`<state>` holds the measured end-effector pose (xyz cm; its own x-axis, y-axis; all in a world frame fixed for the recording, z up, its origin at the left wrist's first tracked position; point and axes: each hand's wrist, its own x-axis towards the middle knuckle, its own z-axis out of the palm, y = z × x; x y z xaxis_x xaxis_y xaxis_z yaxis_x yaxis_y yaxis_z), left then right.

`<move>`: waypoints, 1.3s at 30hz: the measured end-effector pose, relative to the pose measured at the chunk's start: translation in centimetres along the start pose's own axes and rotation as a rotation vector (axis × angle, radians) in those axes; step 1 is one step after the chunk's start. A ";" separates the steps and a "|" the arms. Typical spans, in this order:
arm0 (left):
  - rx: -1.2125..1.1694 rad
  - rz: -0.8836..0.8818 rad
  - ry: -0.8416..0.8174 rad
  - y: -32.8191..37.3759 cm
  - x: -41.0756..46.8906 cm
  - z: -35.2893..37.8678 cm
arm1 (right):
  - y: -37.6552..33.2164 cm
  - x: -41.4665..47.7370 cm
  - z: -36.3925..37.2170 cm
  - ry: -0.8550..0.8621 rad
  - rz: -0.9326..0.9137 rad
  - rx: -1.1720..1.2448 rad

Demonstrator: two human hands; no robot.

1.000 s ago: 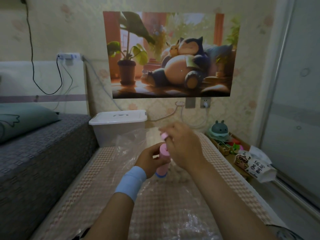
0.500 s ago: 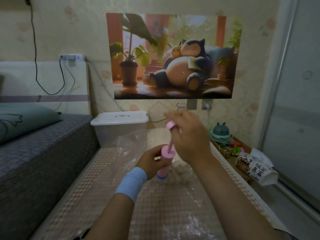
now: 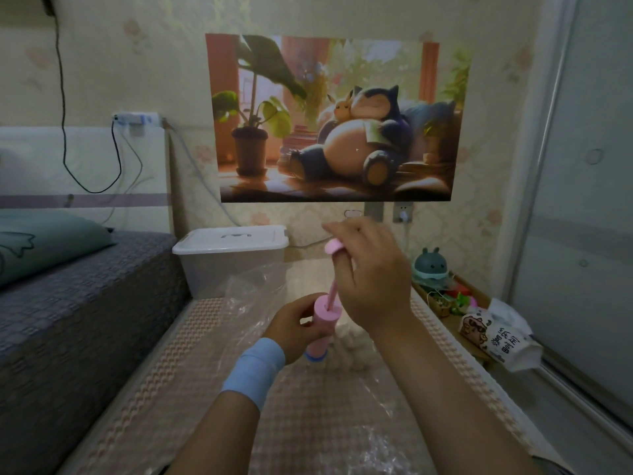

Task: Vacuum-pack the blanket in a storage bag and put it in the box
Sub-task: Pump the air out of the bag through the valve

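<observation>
The storage bag (image 3: 255,296), with the blanket (image 3: 342,409) inside, lay flat before the lidded box (image 3: 233,258). On the bag stood a pink pump (image 3: 323,325). The left hand (image 3: 294,330) curled its fingers round the barrel, and the right hand (image 3: 373,282) pinched the raised plunger knob (image 3: 334,247).

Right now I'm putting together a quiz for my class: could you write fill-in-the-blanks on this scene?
The left hand grips a pump coloured ___. The right hand holds its plunger; the wristband is coloured ___. The box has a lid coloured ___.
Missing: pink; blue; white.
</observation>
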<state>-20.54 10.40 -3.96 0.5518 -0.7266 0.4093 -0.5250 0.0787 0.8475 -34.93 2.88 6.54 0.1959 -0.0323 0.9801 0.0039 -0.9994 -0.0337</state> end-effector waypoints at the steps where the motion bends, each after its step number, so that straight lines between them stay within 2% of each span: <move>1: 0.008 0.001 -0.011 -0.1 0.1 0.1 | 0.2 0.2 -0.1 0.068 0.017 0.028; 3: 0.017 -0.004 -0.015 -0.1 0.1 0.5 | 0.5 -0.8 0.4 0.039 0.086 0.049; 4: 0.013 -0.008 -0.006 0.0 0.1 0.7 | 0.7 -2.0 1.0 -0.075 0.133 0.044; 7: 0.028 -0.006 0.020 0.4 -0.2 0.8 | 1.2 -5.0 2.3 -0.608 0.184 -0.081; 8: 0.030 -0.009 0.020 0.4 -0.2 0.6 | 1.3 -4.8 2.2 -0.636 0.154 -0.096; 10: 0.003 -0.009 0.013 0.3 -0.2 0.4 | 1.0 -3.0 1.3 -0.466 0.100 -0.044; 13: 0.025 -0.001 0.003 0.3 0.0 0.3 | 0.6 0.1 -0.3 -0.041 0.045 0.037; 15: 0.052 0.000 -0.007 0.1 0.1 0.6 | 0.6 -0.2 -0.1 0.061 0.069 0.074; 17: 0.047 0.002 -0.009 0.1 0.1 0.8 | 0.8 -2.4 1.1 -0.084 0.138 0.054; 20: 0.052 0.005 0.021 0.3 -0.1 0.7 | 1.2 -5.1 2.6 -0.582 0.211 -0.017; 21: 0.050 0.008 0.026 0.4 -0.2 0.6 | 1.1 -4.8 2.5 -0.611 0.201 -0.019; 23: 0.019 0.009 0.015 0.4 -0.2 0.2 | 0.6 -2.9 1.5 -0.443 0.138 0.005; 26: 0.026 0.010 -0.010 0.2 0.0 0.1 | -0.1 0.5 -0.4 0.032 0.042 0.038; 27: 0.035 0.005 -0.014 0.1 0.1 0.2 | -0.1 0.7 -0.5 0.114 0.035 0.063; 28: 0.039 0.002 -0.017 -0.1 0.2 0.3 | -0.2 0.5 -0.3 0.137 0.039 0.074; 30: 0.044 -0.009 -0.014 -0.3 0.2 0.6 | 0.1 -1.8 0.8 0.000 0.086 0.039; 33: 0.048 -0.010 0.019 0.1 -0.1 0.6 | 1.1 -5.1 2.7 -0.524 0.173 -0.033; 34: 0.059 -0.007 0.028 0.1 -0.2 0.4 | 1.3 -5.4 3.0 -0.634 0.166 -0.049; 35: 0.059 -0.004 0.031 0.2 -0.2 0.3 | 1.3 -5.0 2.9 -0.656 0.156 -0.041; 36: 0.042 -0.005 0.029 0.2 -0.3 0.2 | 1.1 -4.3 2.6 -0.606 0.138 -0.022; 39: -0.005 -0.010 0.005 0.0 0.0 0.0 | 0.3 -1.1 0.9 -0.170 0.038 0.043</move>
<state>-20.56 10.42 -3.92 0.5605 -0.7236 0.4028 -0.5165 0.0747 0.8530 -34.29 2.60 5.28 0.3594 -0.0645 0.9309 0.0342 -0.9960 -0.0822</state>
